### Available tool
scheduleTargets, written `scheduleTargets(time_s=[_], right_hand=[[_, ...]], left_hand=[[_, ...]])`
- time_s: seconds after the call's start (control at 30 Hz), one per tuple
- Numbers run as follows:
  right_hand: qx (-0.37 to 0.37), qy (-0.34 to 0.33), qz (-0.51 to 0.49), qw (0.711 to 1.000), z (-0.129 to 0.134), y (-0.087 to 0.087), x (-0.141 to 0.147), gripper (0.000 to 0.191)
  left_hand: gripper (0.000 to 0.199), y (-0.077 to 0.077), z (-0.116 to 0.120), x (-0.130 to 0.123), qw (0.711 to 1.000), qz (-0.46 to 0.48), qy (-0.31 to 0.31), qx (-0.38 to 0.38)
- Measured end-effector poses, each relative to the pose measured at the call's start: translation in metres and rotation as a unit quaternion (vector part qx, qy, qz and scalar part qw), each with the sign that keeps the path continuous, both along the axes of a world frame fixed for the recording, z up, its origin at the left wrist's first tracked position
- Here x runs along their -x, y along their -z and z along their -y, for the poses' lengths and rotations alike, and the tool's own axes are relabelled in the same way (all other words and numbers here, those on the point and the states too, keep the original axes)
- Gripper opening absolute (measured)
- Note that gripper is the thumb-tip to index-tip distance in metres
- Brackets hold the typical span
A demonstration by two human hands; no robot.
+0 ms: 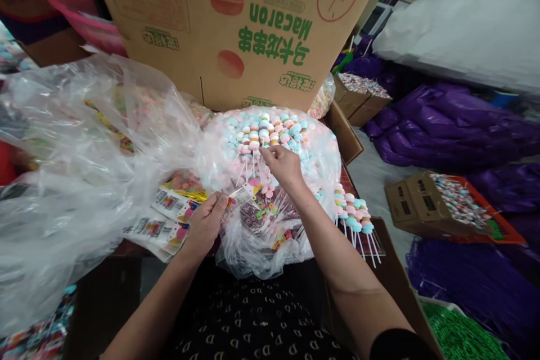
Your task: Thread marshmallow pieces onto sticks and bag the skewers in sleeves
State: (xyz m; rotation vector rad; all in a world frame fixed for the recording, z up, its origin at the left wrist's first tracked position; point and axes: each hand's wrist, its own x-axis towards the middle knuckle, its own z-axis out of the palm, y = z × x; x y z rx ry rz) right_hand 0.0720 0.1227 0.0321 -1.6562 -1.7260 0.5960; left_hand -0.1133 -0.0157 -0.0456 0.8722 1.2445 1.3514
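Note:
My left hand (207, 218) is closed, its thumb and fingertips pinching a small printed clear candy bag (242, 193). Up and to the right, my right hand (283, 164) is closed in a pinch on the stick of a macaron-shaped marshmallow skewer (264, 134); the fingertips partly hide it. Around it lie several more pastel skewers (291, 126) in pink, blue, white and orange, inside a large clear plastic bag (331, 149). Below my hands, wrapped colourful candy (264, 209) shows in the bag's front. Flat printed packets (162, 219) are stacked beside my left wrist.
A tall macaron carton (169, 17) stands behind the bag. Loose clear plastic (84, 191) covers the left side. More skewers (353, 216) lie at the right, their sticks over the edge. Candy-filled cartons (422, 202) and purple sacks (451, 126) sit on the floor.

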Motion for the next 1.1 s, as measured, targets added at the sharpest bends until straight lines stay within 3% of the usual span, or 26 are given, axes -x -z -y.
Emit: scheduleTargets(time_s=[0.2, 0.47, 0.7, 0.9, 1.1], right_hand=[[0.095, -0.008, -0.139, 0.986, -0.016, 0.008, 0.013, 0.024], [0.101, 0.004, -0.238, 0.966, -0.015, 0.016, -0.003, 0.018], [0.066, -0.039, -0.356, 0.931, 0.04, 0.022, -0.044, 0.037], [0.066, -0.087, -0.325, 0.939, 0.101, 0.027, -0.094, 0.038], [0.055, -0.114, -0.288, 0.949, 0.126, 0.033, -0.126, 0.04]], left_hand=[[0.057, -0.008, -0.007, -0.003, 0.993, 0.118, -0.001, -0.006], [0.054, -0.002, -0.012, 0.001, 0.992, 0.127, 0.026, -0.012], [0.051, -0.003, -0.016, 0.011, 0.973, 0.207, 0.081, -0.068], [0.057, -0.006, -0.019, 0.013, 0.972, 0.197, 0.108, -0.073], [0.059, -0.009, -0.015, 0.004, 0.985, 0.139, 0.093, -0.048]])
